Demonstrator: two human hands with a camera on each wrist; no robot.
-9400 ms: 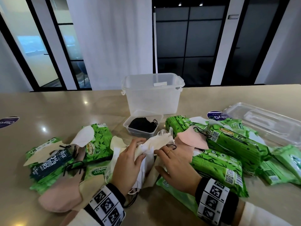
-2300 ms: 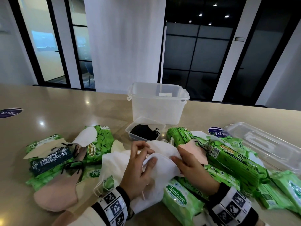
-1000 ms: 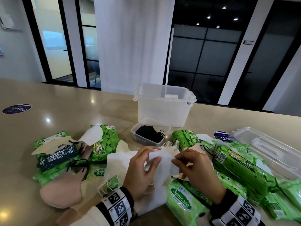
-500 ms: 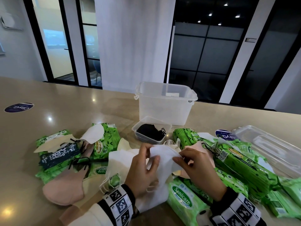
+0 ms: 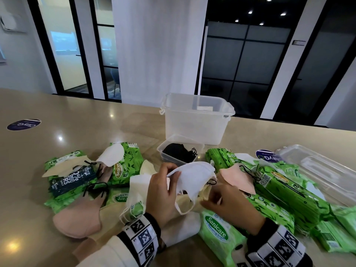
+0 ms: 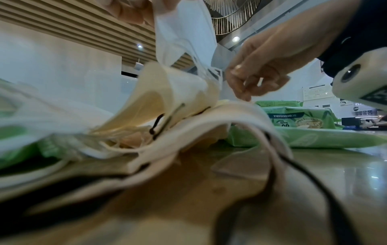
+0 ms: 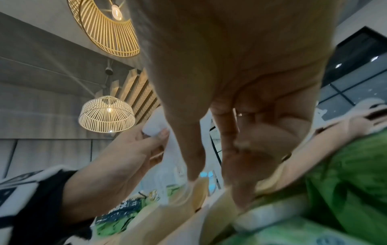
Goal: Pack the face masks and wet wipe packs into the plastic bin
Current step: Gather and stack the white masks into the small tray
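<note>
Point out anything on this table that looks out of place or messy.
Masks and wet wipe packs lie jumbled in overlapping heaps, ear loops tangled. The plastic bin looks nearly empty. One dark pack stands out among the green ones.

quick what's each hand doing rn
Left hand: pinching the white face mask, lifted off the pile.
Right hand: fingers curled low; grip cannot be told.

Left hand [image 5: 163,191] pinching white mask [image 5: 192,180], right hand [image 5: 229,205] below, clear bin [image 5: 194,120] behind
</note>
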